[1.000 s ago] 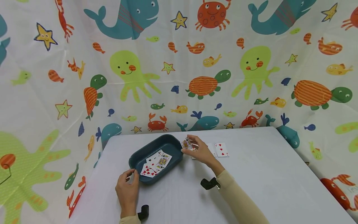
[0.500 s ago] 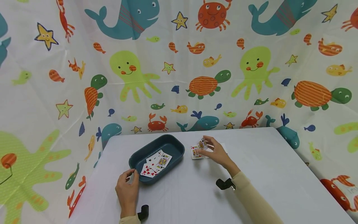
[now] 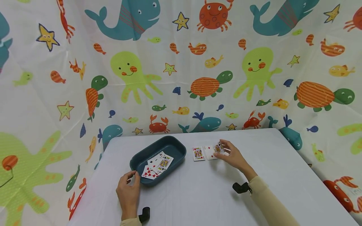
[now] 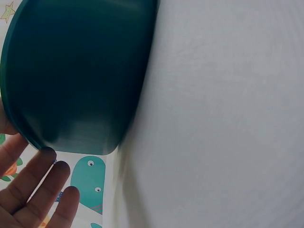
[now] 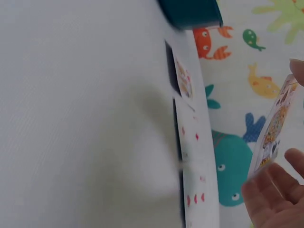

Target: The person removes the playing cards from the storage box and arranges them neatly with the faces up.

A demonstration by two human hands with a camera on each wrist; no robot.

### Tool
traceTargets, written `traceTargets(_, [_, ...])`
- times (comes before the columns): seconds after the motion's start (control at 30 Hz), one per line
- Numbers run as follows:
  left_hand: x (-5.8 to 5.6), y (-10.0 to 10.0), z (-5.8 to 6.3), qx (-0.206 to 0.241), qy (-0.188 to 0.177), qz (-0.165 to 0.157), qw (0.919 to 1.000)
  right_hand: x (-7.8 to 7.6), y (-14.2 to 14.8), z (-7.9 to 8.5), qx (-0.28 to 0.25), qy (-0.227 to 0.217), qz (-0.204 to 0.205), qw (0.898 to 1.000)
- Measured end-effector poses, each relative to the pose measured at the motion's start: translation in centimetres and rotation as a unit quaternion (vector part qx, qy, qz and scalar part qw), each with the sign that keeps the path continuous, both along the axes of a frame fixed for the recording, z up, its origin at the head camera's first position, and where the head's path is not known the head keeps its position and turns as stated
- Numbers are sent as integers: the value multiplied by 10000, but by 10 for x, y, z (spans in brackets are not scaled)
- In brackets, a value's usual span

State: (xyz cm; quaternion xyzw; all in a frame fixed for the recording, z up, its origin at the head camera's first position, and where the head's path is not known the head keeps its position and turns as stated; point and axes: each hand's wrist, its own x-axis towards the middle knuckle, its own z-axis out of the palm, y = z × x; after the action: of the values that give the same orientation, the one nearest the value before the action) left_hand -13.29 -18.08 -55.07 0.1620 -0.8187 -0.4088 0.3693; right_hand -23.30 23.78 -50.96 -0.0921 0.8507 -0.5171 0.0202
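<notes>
My right hand (image 3: 233, 157) holds up a playing card (image 3: 218, 148), a face card of a black suit, between thumb and fingers. Below it, a row of face-up cards lies on the table: a red-suit face card (image 3: 198, 153), a diamonds card (image 3: 209, 153), and a hearts card (image 5: 194, 199), hidden under the hand in the head view. At the left, my left hand (image 3: 128, 191) pinches the near rim of a dark teal plastic tub (image 3: 174, 149). Several face-up cards (image 3: 160, 164) overlap in the tub's near part.
A white cloth covers the table (image 3: 192, 197). Behind it hangs a curtain (image 3: 169, 88) printed with sea animals, meeting the table's far edge. A black wrist camera (image 3: 240, 187) sits by the right sleeve.
My right hand has carried the face card rightward, from beside the tub to above the row's right end, uncovering the left cards. The left hand and the tub have stayed put.
</notes>
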Motion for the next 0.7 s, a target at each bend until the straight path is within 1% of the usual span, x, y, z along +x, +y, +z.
traceTargets(0.27, [-1, -2, -1, 53, -27, -11, 10000, 3, 30, -7, 463, 114, -130, 9988])
traceTargets(0.5, [-2, -2, -2, -15, -24, 25, 10000, 1, 54, -10, 869, 121, -190, 9960])
traceTargets(0.7, [-2, -2, -3, -38, 21, 14, 10000, -2, 70, -9, 1320, 318, -76, 9907])
